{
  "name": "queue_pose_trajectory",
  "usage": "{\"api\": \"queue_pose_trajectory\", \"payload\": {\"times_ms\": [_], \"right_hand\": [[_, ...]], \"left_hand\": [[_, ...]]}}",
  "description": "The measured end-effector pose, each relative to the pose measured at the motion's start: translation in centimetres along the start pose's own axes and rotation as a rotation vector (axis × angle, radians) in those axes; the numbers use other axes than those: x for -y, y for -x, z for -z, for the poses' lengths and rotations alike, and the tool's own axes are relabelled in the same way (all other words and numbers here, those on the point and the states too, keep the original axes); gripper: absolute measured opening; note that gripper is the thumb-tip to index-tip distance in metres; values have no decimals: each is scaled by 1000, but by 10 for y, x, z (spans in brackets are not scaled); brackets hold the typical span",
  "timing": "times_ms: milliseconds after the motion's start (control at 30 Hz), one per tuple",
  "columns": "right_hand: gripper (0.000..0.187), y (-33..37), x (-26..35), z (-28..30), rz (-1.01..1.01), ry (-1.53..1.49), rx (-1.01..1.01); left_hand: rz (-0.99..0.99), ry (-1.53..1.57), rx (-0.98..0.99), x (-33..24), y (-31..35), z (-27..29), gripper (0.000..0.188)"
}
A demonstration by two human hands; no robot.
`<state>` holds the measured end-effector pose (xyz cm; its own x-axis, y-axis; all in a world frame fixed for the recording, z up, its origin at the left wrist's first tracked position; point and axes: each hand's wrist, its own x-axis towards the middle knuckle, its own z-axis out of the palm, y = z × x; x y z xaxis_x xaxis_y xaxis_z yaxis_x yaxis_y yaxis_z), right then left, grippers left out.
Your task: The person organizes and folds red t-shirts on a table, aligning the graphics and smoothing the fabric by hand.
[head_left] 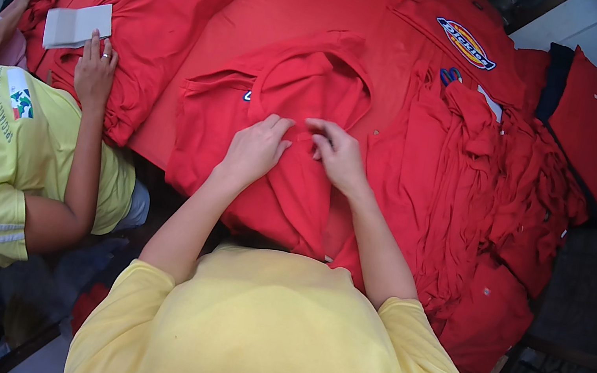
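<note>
Left hand (255, 149) and right hand (339, 155) each pinch a fold of the red shirt (281, 103) mid-desk; grip closed on cloth. Soft, light, limp: best held at the seams.

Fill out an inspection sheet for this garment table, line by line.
Surface: table covered in red cloth.
Job's things: red shirt spread flat, neck opening away from the person.
Clutter: heap of red garments to the right; white paper at left.
Hands: left hand and right hand both pinching the shirt's fabric at its middle.
Cables: nothing seen.
Surroundings: co-worker's hand on another red garment at left.
</note>
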<state>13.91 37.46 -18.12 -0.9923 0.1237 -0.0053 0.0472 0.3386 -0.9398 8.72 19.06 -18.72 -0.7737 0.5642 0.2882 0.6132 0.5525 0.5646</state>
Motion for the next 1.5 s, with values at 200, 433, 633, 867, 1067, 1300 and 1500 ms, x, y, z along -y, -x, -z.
{"api": "queue_pose_trajectory", "payload": {"times_ms": [200,433,633,867,1067,1300,1500], "right_hand": [[25,-4,-24,-7,173,294,6],[31,-3,-5,-13,89,456,50],[28,16,-13,55,108,236,-153],[14,87,-9,165,-416,-97,-277],[16,70,33,192,-44,-567,-468],[39,-79,83,231,197,-488,-520],[28,-24,58,146,-99,139,-267]], "left_hand": [[190,251,188,18,-7,-5,20],[233,465,165,15,-1,0,23],[308,-460,-604,50,10,38,39],[638,725,-404,141,41,79,11],[349,1074,-579,127,-31,131,15],[148,1000,-630,110,-183,170,56],[122,134,-215,142,-75,101,63]]}}
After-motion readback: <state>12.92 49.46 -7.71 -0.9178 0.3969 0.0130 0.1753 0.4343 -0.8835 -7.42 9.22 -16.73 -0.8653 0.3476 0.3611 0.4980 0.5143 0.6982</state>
